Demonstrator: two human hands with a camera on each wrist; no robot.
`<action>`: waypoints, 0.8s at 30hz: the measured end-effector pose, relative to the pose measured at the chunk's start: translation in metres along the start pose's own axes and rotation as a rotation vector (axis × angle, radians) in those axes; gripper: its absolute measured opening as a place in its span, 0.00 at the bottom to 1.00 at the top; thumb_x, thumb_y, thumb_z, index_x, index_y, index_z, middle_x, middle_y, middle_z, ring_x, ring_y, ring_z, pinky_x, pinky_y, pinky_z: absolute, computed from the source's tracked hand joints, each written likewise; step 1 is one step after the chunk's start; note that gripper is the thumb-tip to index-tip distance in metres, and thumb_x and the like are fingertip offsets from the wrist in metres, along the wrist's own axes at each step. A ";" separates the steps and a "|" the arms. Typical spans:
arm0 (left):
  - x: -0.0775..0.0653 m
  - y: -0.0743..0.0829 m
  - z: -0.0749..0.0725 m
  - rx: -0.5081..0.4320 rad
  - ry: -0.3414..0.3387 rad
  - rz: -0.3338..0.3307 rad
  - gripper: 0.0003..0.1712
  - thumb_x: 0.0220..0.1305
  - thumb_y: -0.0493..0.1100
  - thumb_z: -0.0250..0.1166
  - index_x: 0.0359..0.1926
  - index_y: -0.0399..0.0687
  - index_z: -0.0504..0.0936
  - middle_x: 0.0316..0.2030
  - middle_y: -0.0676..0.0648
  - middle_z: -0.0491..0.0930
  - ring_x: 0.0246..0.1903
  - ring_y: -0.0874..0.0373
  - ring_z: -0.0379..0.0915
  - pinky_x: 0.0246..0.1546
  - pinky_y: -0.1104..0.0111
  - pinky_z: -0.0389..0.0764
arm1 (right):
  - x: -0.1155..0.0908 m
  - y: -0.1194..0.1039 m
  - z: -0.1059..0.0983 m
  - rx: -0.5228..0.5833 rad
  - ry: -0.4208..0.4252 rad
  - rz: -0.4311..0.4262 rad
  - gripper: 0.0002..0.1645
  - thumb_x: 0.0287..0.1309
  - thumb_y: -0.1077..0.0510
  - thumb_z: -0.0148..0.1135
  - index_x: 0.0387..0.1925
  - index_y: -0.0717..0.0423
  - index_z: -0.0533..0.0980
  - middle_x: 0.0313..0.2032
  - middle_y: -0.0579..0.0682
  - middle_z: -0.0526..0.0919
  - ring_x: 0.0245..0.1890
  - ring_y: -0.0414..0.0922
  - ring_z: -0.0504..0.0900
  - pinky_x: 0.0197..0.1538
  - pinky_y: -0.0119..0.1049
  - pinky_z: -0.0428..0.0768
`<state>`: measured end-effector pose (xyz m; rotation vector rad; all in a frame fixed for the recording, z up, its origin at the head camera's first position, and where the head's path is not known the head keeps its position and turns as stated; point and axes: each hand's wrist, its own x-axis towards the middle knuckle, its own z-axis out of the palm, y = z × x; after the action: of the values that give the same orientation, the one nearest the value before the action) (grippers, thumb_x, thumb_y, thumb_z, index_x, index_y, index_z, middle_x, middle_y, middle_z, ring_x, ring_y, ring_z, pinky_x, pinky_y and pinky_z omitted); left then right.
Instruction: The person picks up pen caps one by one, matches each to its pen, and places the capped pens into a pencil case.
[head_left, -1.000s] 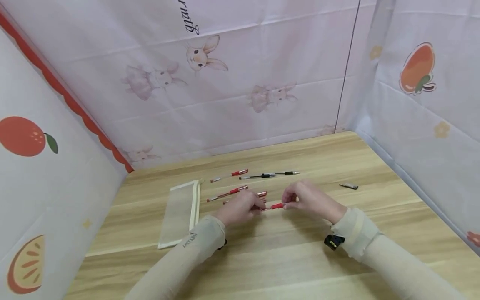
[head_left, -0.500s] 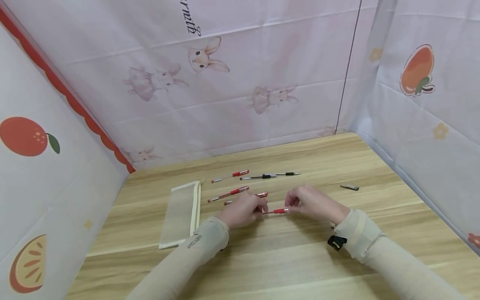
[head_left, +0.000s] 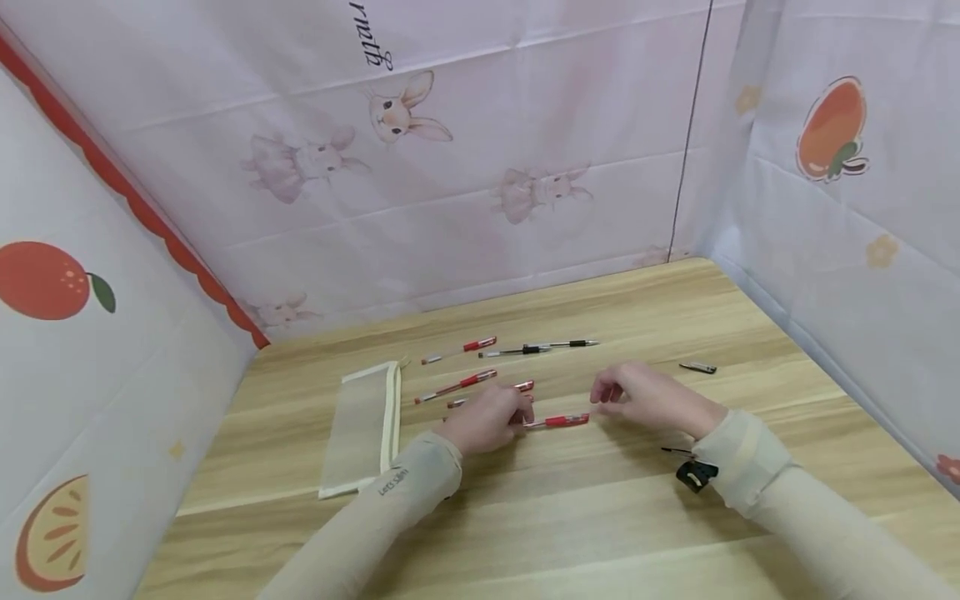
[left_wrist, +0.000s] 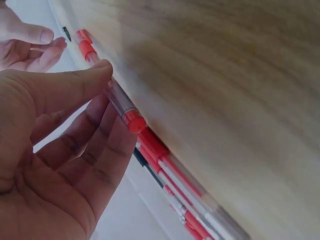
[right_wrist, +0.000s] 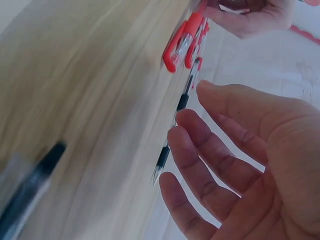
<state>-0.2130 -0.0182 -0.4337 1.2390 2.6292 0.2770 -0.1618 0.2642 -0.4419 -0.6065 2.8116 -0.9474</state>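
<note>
My left hand pinches a red gel pen between thumb and fingers near its red end plug, as the left wrist view shows. The pen lies level, close over the wooden table, its red cap pointing toward my right hand. That right hand is a short way right of the cap, thumb and fingers loosely bent and apart, nothing between them. Beyond and beside my left hand lie more red pens, partly hidden by it. Farther back are a red pen and two black pens.
A pale mesh zip pouch lies at the left, by my left sleeve. At the right rests a small black pen cap. A thin dark object pokes out beside my right wrist. Printed cloth walls enclose the table's back and sides.
My right hand has let go of the pen's capped end and drawn back to the right, leaving the red cap in full view. My left hand keeps its pinch, almost in place.
</note>
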 end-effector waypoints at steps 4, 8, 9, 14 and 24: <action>0.001 0.000 0.005 0.021 -0.003 -0.003 0.05 0.68 0.37 0.75 0.37 0.54 0.91 0.32 0.58 0.85 0.32 0.64 0.73 0.39 0.73 0.76 | -0.005 0.006 -0.005 0.011 -0.014 0.023 0.04 0.68 0.64 0.69 0.42 0.55 0.86 0.38 0.44 0.89 0.40 0.39 0.84 0.48 0.41 0.85; 0.002 0.001 0.007 -0.003 -0.020 -0.019 0.04 0.68 0.38 0.75 0.38 0.54 0.91 0.31 0.59 0.83 0.33 0.63 0.74 0.38 0.73 0.77 | -0.009 0.011 -0.010 -0.007 -0.002 0.047 0.04 0.69 0.64 0.69 0.43 0.55 0.86 0.39 0.44 0.88 0.40 0.40 0.83 0.48 0.44 0.85; 0.002 0.001 0.007 -0.010 -0.024 -0.026 0.04 0.68 0.38 0.76 0.37 0.54 0.91 0.30 0.59 0.83 0.33 0.63 0.74 0.38 0.73 0.77 | -0.009 0.012 -0.011 -0.016 0.003 0.045 0.04 0.69 0.64 0.69 0.43 0.55 0.86 0.39 0.44 0.89 0.40 0.39 0.83 0.49 0.44 0.85; 0.002 0.002 0.007 -0.018 -0.034 -0.047 0.05 0.69 0.38 0.75 0.38 0.55 0.91 0.33 0.59 0.85 0.34 0.62 0.75 0.39 0.73 0.78 | -0.011 0.015 -0.017 -0.031 0.023 0.025 0.04 0.69 0.63 0.69 0.43 0.56 0.87 0.38 0.44 0.89 0.40 0.39 0.84 0.49 0.42 0.86; 0.004 0.003 0.007 -0.024 -0.023 -0.037 0.04 0.70 0.40 0.75 0.39 0.58 0.91 0.36 0.60 0.87 0.35 0.63 0.76 0.41 0.72 0.79 | -0.021 0.023 -0.023 -0.041 0.055 0.048 0.04 0.67 0.63 0.71 0.43 0.57 0.86 0.38 0.45 0.89 0.39 0.39 0.84 0.47 0.41 0.85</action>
<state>-0.2107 -0.0127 -0.4402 1.1773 2.6193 0.2854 -0.1561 0.3023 -0.4379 -0.5235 2.8864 -0.9132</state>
